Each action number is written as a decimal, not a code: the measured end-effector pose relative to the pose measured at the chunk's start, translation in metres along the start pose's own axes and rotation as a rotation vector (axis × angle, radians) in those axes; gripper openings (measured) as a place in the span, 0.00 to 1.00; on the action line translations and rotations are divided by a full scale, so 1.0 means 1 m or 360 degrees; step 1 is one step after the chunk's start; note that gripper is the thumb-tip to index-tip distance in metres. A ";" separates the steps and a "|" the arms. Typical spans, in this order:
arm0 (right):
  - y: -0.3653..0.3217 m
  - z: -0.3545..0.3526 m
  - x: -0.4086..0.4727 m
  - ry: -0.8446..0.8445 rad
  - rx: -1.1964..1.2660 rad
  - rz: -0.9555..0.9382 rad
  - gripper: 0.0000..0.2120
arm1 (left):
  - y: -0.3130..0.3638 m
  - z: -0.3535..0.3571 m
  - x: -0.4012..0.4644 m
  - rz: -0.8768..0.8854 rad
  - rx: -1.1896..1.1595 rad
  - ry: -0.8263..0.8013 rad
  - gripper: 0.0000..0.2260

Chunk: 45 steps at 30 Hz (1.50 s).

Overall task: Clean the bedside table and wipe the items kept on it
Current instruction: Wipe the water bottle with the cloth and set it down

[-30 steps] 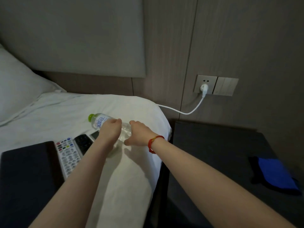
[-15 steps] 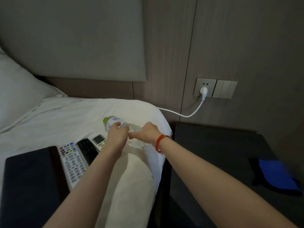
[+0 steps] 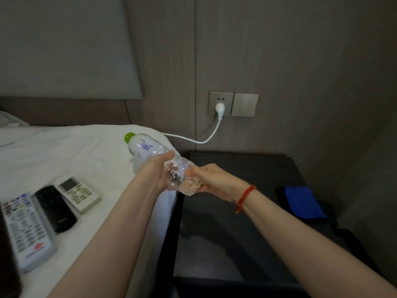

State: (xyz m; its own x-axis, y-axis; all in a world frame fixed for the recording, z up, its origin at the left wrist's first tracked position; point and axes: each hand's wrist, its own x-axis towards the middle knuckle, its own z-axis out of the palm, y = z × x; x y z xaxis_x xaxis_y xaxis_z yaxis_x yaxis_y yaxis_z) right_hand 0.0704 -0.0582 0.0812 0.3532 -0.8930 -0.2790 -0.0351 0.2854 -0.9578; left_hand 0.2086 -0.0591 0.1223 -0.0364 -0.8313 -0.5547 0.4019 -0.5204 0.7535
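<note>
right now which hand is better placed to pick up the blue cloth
Right. The right hand holds the water bottle's base above the bedside table, nearer the blue cloth. The left hand, gripping mid-bottle, can hold it alone.

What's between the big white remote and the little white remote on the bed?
A black remote lies between the big white remote and the little white remote, in the head view.

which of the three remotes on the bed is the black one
The middle remote: dark casing, lying between the large white remote and the small white remote.
</note>
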 end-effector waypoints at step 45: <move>0.069 -0.228 -0.109 0.1270 0.0638 0.0036 0.09 | -0.111 0.078 -0.002 0.0085 0.0240 -0.0629 0.20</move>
State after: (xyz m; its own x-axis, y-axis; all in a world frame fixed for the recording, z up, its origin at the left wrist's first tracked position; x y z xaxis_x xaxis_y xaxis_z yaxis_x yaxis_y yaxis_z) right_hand -0.1836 -0.0206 0.0294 -0.4049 -0.8191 -0.4063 0.3484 0.2726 -0.8968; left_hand 0.0922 -0.0148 0.0675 -0.3791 -0.8534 -0.3576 0.2754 -0.4730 0.8369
